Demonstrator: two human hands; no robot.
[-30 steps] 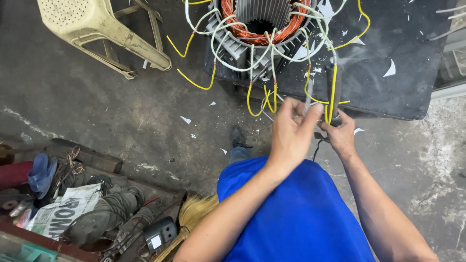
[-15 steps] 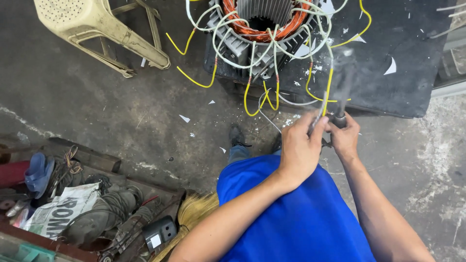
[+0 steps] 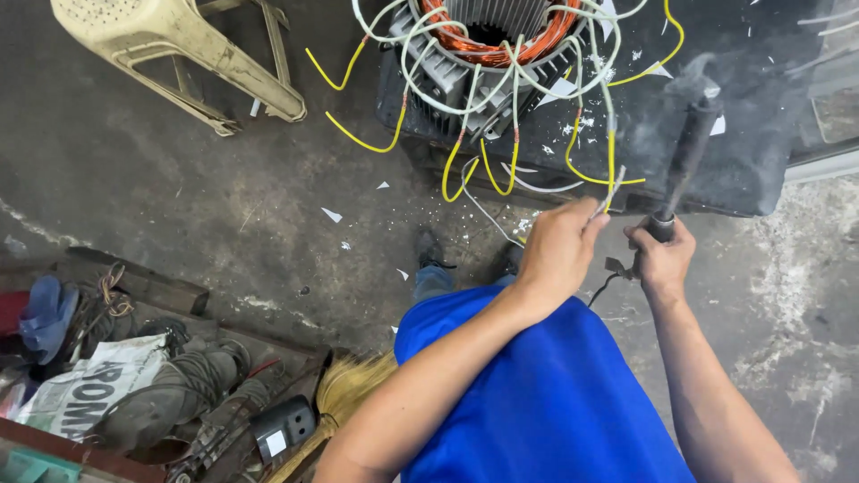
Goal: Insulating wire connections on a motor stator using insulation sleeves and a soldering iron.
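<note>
A bare wire end (image 3: 614, 190) is pinched in the left hand (image 3: 557, 250); a smoking soldering iron (image 3: 685, 156) is clenched in the right hand (image 3: 660, 259). Several motor leads (image 3: 465, 170) hang loose, seemingly unjoined.

- The motor stator (image 3: 488, 54) sits on a floor mat (image 3: 761, 170) at the top of the view, its lead wires (image 3: 465, 170) trailing down toward the person.
- The plastic stool (image 3: 179, 54) lies tipped over to the left of the stator, well apart from it.
- The left hand (image 3: 557, 255) and right hand (image 3: 660, 261) are side by side just below the mat's near edge, the left pinching a wire end (image 3: 612, 188).
- The soldering iron (image 3: 684, 161) rises from the right hand over the mat (right of the stator).
- A broom (image 3: 344, 394) and a heap of tools and cables (image 3: 134, 394) lie at the lower left, the broom nearest the person.
</note>
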